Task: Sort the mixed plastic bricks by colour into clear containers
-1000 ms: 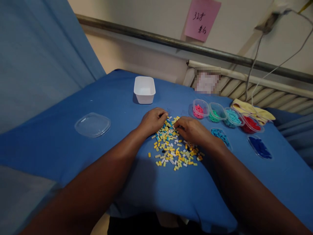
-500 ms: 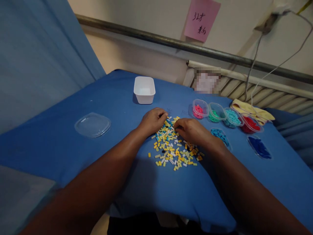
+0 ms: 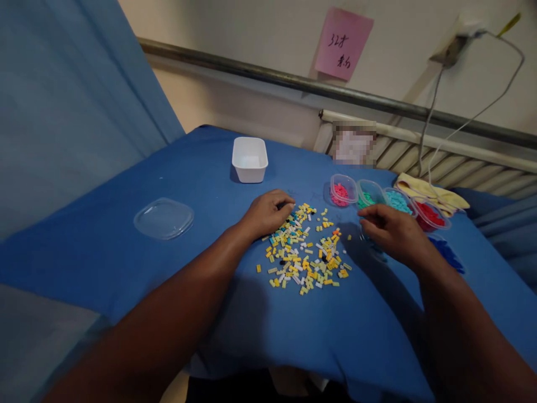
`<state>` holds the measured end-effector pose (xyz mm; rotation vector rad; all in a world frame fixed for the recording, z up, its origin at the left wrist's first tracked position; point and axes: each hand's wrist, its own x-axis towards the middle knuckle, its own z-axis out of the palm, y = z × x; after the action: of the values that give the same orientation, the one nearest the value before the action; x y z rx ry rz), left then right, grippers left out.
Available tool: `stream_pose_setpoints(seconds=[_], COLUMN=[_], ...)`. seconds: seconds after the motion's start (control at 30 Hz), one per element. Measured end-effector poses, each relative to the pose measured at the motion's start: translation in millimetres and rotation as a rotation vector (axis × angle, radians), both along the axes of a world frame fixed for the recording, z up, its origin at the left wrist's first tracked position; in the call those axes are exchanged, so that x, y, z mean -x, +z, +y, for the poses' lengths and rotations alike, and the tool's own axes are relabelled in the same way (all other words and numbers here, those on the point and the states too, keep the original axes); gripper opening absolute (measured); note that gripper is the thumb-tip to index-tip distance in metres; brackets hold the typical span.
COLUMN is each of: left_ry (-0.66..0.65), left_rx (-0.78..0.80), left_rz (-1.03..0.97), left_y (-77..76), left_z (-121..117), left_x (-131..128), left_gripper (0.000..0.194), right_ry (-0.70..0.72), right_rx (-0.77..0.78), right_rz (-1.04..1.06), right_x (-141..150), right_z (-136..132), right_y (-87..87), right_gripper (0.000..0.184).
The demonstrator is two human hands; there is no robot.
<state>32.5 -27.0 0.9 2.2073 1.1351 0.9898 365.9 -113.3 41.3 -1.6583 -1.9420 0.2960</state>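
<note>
- Left hand [image 3: 271,212]: beside the loose bricks [image 3: 310,274], fingers curled; I cannot tell if they hold any.
- Right hand [image 3: 390,229]: near the green-brick tub [image 3: 378,192], fingers bent; what they hold is hidden.
- The loose bricks lie on blue cloth [image 3: 210,173], near 1 white box [image 3: 250,172].

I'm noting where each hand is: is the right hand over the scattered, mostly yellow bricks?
No, the right hand is to the right of the scattered bricks, near the tub of green pieces.
</note>
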Motion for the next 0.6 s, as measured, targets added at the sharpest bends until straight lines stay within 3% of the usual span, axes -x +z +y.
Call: stream_pose_setpoints(seconds=[0.13,0.27,0.43,0.6], left_ry=[-0.178,-0.257,-0.231,-0.213], left_rx=[-0.089,-0.123,-0.109,-0.100], left_rz=[0.199,0.336,0.424,0.436], left_y=[10.4,14.6,17.5,22.4], left_z=[-8.3,-10.0,-11.0,-13.3], left_x=[1.6,3.2,2.0,-0.3], left_gripper=[0.032,0.043,0.037,0.025], right_ry=[-0.125,-0.084,-0.052,0.114], right_rx=[-0.031,-0.059,-0.223,-0.324], right_rz=[-0.104,-0.147,-0.186,-0.144], right_x=[-41.8,-56.2,-41.9,-8.6], right_z=[-20.3,-24.2,-22.9,-27.3], right_y=[-20.9,-35.5,-29.8,-24.1], right_gripper=[0.037,0.039,0.031,0.021])
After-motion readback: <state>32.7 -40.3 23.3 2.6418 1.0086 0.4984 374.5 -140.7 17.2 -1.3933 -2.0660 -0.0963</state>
